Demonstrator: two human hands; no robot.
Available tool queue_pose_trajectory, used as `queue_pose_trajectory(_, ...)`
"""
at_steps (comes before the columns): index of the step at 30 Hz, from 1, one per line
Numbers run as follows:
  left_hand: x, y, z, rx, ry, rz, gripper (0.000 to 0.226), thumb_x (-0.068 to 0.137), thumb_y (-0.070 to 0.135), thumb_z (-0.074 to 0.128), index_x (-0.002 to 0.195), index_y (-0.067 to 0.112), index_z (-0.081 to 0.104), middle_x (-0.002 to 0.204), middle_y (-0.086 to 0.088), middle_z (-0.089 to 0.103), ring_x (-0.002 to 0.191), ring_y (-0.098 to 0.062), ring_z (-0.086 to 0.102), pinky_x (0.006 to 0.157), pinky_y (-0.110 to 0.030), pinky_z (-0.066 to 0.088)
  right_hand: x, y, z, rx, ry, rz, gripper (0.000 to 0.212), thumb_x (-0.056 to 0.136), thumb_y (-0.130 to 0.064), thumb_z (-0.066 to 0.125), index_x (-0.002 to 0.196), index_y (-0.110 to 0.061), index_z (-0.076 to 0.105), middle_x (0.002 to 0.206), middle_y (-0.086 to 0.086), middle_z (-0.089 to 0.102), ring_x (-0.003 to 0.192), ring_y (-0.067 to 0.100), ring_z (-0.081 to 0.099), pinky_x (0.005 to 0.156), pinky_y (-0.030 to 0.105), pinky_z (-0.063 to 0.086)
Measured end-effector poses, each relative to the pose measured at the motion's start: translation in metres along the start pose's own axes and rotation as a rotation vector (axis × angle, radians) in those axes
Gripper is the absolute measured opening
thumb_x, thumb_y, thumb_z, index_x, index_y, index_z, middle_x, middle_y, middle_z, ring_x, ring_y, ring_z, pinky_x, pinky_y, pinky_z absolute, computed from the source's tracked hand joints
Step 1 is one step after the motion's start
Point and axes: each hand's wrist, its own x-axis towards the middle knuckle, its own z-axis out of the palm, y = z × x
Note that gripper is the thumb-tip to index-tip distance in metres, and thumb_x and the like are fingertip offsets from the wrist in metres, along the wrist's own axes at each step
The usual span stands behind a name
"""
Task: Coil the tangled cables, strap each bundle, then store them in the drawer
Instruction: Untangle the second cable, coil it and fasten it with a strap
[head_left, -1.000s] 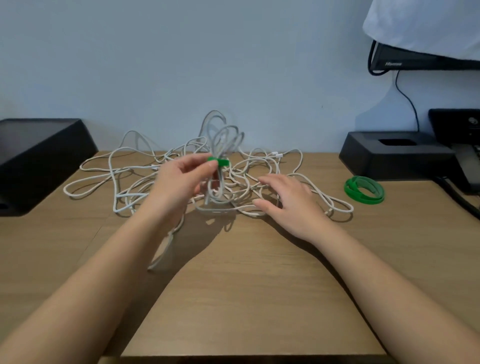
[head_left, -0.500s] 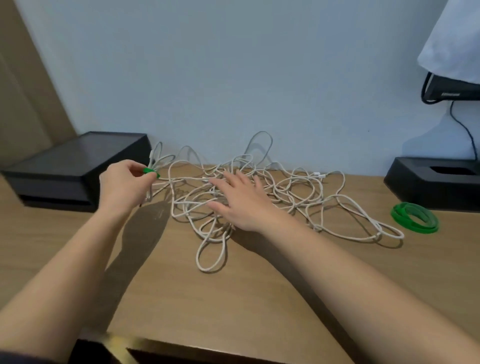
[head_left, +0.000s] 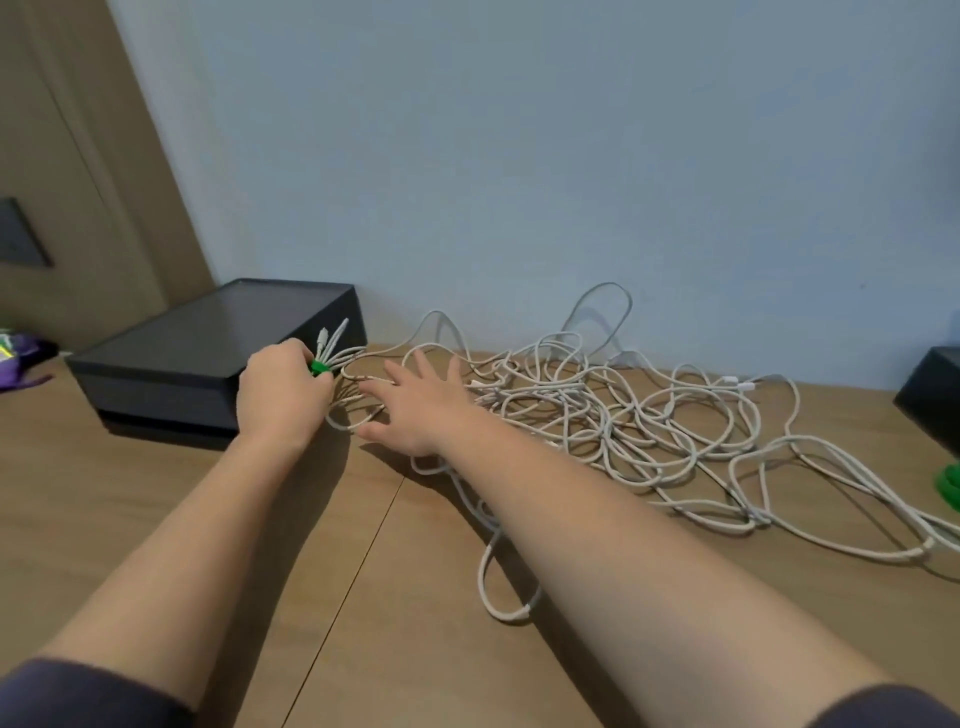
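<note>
White cable (head_left: 597, 410), light and limp, sprawls tangled over your desk (head_left: 156, 519). Your left hand (head_left: 283, 395) pinches a bundle (head_left: 340, 356) at its green strap (head_left: 319, 368), which is probably fastened, though your fingers hide it. Your right hand (head_left: 421, 402) lies spread on the loops. Grip at the strap; loose loops will snag.

The left hand (head_left: 283, 395), gripping the white cable bundle bound by a green strap (head_left: 335, 356), now reaches the flat black rectangular box (head_left: 208, 332); the right hand (head_left: 415, 405) follows leftward.
</note>
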Motion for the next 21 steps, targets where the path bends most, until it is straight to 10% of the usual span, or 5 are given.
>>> queue_pose_trajectory(7, 0.008, -0.004, 0.018, 0.32, -0.009, 0.127, 0.01, 0.089, 0.002, 0.055, 0.082, 0.006, 0.049, 0.088, -0.019, 0.06, 0.077, -0.04, 0.057, 0.057, -0.038, 0.031, 0.006, 0.02, 0.008, 0.023, -0.068, 0.076, 0.056, 0.096, -0.062, 0.034, 0.146, -0.039, 0.037, 0.152, 0.002, 0.039, 0.14, 0.032, 0.032, 0.11, 0.066, 0.02)
queue_pose_trajectory(15, 0.005, 0.001, 0.038, 0.343, -0.039, 0.13, 0.015, 0.094, 0.016, 0.054, 0.097, 0.003, 0.061, 0.082, -0.013, 0.06, 0.066, -0.027, 0.052, 0.052, -0.034, 0.034, -0.034, 0.075, 0.011, 0.013, -0.021, 0.17, 0.053, 0.097, -0.062, 0.029, 0.144, -0.038, 0.039, 0.15, -0.001, 0.041, 0.139, 0.029, 0.035, 0.109, 0.062, 0.021)
queue_pose_trajectory(21, -0.025, 0.05, 0.027, 0.361, -0.047, 0.262, 0.025, 0.09, 0.026, 0.054, 0.102, 0.004, 0.06, 0.1, -0.015, 0.06, 0.095, -0.034, 0.055, 0.068, -0.039, 0.045, -0.084, 0.101, -0.021, 0.123, 0.203, 0.083, 0.048, 0.101, -0.052, 0.032, 0.145, -0.035, 0.042, 0.156, -0.008, 0.036, 0.142, 0.019, 0.033, 0.116, 0.053, 0.02)
